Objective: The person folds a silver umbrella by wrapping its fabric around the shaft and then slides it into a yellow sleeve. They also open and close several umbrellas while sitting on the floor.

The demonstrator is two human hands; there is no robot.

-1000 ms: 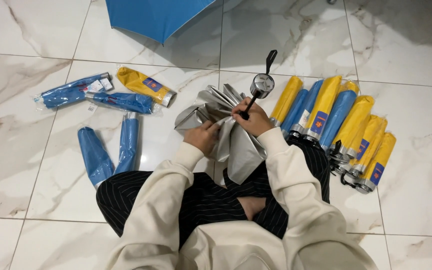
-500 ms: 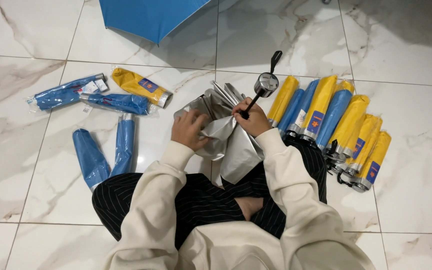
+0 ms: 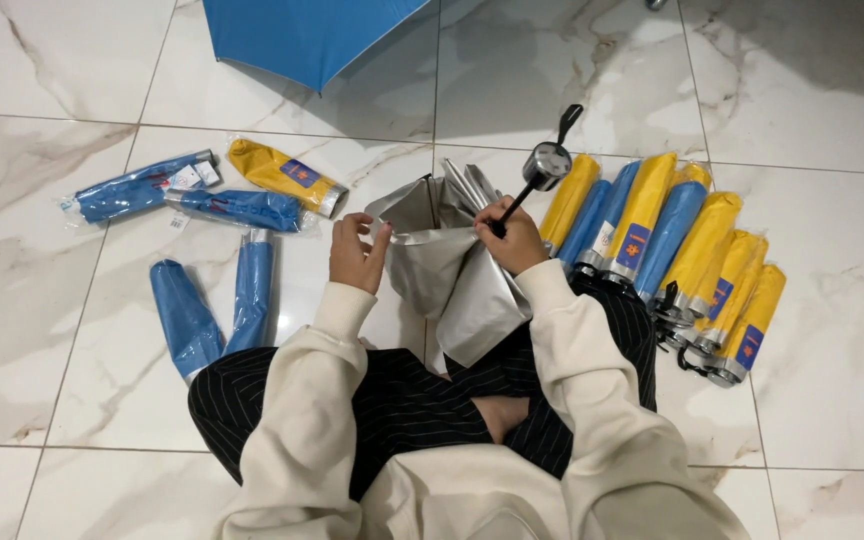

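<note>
- Sitting cross-legged on the marble floor (image 3: 832, 420), a person in a cream sweatshirt and pinstriped trousers leans over a collapsed silver umbrella (image 3: 452, 275) lying just ahead of the knees.
- The right hand (image 3: 512, 238) is clenched around the umbrella's black shaft, whose handle (image 3: 550, 160) sticks up and away.
- The left hand (image 3: 357, 255) pinches the edge of the silver canopy fabric between its fingertips.
- Two empty blue sleeves (image 3: 214, 305) lie flat on the tiles left of that hand.
- A row of folded yellow and blue umbrellas (image 3: 672, 250) in clear wrapping lies side by side on the right, touching one another.
- Further left sit two wrapped blue umbrellas (image 3: 187, 195) and one yellow umbrella (image 3: 284, 175).
- Farthest off, an open blue umbrella (image 3: 302, 35) rests at the top edge.
</note>
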